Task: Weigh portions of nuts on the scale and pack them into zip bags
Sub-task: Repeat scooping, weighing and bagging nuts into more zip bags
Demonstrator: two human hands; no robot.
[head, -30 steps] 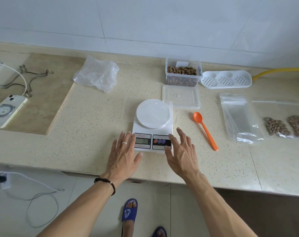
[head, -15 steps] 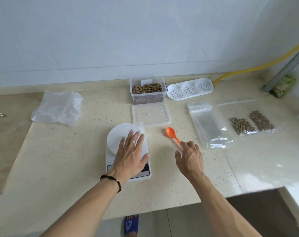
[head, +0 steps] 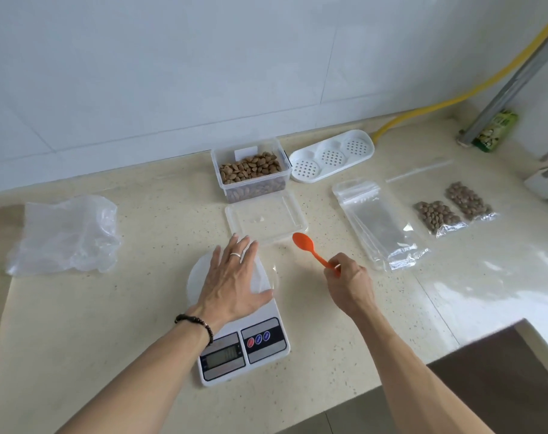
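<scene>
Left hand [head: 232, 283] lies flat, fingers straight, on the round platform of the white scale [head: 253, 349] at the tabletop's [head: 109, 324] near edge; right hand [head: 349, 285] pinches the handle of the orange spoon [head: 310, 250], bowl raised toward the clear lid [head: 266, 216]; open nut container [head: 250, 170] behind; empty zip bags [head: 376, 223] and two filled bags [head: 454, 208] to the right.

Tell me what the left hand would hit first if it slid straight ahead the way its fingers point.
The left hand lies flat over the scale platform, fingers pointing away toward the wall. Straight on, its fingertips would probably meet the clear lid lying just beyond them, then the nut container behind it.
</scene>
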